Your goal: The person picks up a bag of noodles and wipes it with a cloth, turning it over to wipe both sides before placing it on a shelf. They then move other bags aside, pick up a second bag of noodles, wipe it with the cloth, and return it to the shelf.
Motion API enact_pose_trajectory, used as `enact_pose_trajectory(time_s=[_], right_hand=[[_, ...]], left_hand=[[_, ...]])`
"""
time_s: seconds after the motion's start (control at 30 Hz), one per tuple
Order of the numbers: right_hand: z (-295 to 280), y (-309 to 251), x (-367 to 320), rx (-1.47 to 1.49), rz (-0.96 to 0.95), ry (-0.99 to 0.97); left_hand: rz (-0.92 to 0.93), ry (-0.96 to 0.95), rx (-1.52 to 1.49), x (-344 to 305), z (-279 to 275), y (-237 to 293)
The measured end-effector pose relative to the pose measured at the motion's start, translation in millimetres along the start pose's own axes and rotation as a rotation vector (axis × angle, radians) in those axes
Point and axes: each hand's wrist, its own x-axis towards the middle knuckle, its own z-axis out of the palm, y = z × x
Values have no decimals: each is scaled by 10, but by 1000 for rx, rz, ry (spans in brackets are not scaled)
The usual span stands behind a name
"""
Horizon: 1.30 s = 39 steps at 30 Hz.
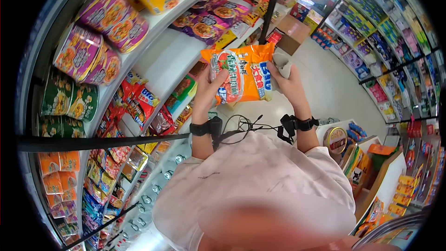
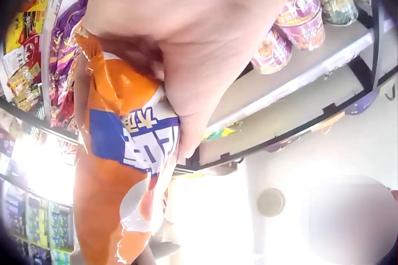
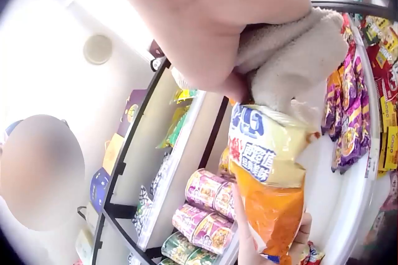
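Both hands' fingers [image 1: 222,77] curled round the orange packet [image 1: 246,75].

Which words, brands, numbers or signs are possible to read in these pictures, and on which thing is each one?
"BIG": on the orange packet.
"康师傅": on the same orange packet.
"牛肉面": also on this packet, ending its longest line.
"BIG": on the red packet on the shelf.
Too small or blurred for me: the purple cups, the round tin and the other goods.
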Motion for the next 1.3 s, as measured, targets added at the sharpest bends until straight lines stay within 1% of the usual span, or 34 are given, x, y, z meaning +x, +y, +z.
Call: enact_pose_trajectory(time_s=[0.1,0.2,0.27,0.3,0.4,0.43,0.5,0.53,0.6,0.67,0.7,0.8,0.9,1.0,1.03,1.13,1.17,1.27,1.3], right_hand=[[-328,-44,-189,142,229,50],[-617,-19,-302,363,164,73],[-802,-26,-376,367,156,42],[-880,-21,-405,369,149,24],[-1081,59,-441,227,104,54],[-1112,100,-413,222,110,166],[-1118,153,-328,208,125,381],[-1108,144,-324,251,110,423],[-1089,94,-293,338,75,513],[-963,316,-269,484,153,475],[-922,361,-273,557,195,456],[-959,344,-244,834,224,417],[-957,152,-322,420,266,307],[-982,188,-313,526,197,404],[-987,192,-276,550,204,540],[-957,162,-192,418,97,829],[-1008,195,-185,387,-119,724],[-819,100,-213,-73,-410,538],[-745,72,-257,-228,-502,474]], left_hand=[[-65,-36,0,17,256,-32],[-125,-72,-21,58,353,-126],[-178,-66,-37,93,421,-169],[-187,-113,-44,105,461,-180],[-142,-138,-50,70,656,-248],[-152,-149,-109,85,704,-291],[-144,-55,-147,34,927,-305],[-138,-8,-164,15,1020,-290],[-138,-106,-128,96,1045,-364],[-153,-197,-106,144,1058,-476],[-163,-190,-71,135,1064,-537],[-204,-169,-226,126,1100,-629],[-314,-173,-236,117,1147,-602],[-242,-238,-243,93,1130,-645],[-215,-320,-242,63,1158,-583],[-234,-265,-150,198,1228,-580],[-212,-199,-139,188,1283,-576],[-177,-152,-386,193,1412,-452],[-171,-151,-355,226,1383,-514]])
